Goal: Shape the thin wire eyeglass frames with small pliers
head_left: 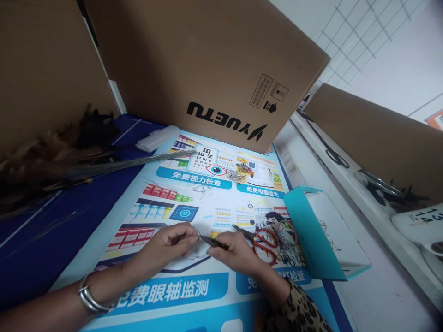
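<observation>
My left hand [178,239] is closed in a pinch on a small thin wire loop [198,234]. In my right hand [237,251] is a pair of dark pointed pliers [211,241], gripped with the tips toward the left. Those tips meet the loop at my left fingertips; whether the jaws are closed on it is too small to tell. Just right of my right hand lie red-handled scissors [266,245]. Beside them are a ring-shaped coil [286,232] and a pile of small wire loops [290,256].
A teal-and-white open box [308,230] stands at the right with wire pieces inside. Long thin wires [148,160] reach in from a dark brown bundle [44,159] at left. A large cardboard box [207,60] blocks the back. Black scissors [337,157] lie on the right ledge.
</observation>
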Tool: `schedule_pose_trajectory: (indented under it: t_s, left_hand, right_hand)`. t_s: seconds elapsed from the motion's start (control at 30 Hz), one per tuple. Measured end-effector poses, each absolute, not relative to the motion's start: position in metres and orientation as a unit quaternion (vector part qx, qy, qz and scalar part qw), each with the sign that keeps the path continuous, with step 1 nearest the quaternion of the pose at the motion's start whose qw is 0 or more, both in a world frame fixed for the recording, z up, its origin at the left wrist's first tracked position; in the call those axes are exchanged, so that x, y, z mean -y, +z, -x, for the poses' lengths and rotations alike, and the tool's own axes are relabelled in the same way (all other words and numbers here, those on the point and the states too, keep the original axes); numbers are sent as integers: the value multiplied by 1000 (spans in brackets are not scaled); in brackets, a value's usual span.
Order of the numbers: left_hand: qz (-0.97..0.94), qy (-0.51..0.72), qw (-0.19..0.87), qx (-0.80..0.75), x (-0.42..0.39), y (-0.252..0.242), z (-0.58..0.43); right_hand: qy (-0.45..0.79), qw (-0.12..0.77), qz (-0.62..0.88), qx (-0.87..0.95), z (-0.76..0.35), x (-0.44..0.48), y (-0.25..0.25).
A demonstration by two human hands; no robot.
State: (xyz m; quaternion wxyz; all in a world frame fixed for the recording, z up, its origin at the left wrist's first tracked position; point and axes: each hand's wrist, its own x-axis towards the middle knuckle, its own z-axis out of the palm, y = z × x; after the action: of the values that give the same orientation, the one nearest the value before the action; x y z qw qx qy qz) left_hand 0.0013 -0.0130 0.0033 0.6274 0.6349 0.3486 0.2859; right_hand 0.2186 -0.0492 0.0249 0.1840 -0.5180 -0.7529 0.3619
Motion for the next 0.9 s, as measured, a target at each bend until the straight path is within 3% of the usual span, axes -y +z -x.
schedule_pose_trajectory:
  t_s: [0.53, 0.9]
  left_hand:
    - [-685, 298, 552, -370, 14, 5, -2]
    - [-729, 303, 494, -365, 15, 7, -1]
  right_hand:
    - [383, 182, 505, 752, -224, 46, 28]
    - [280, 140, 506, 804, -223, 50, 26]
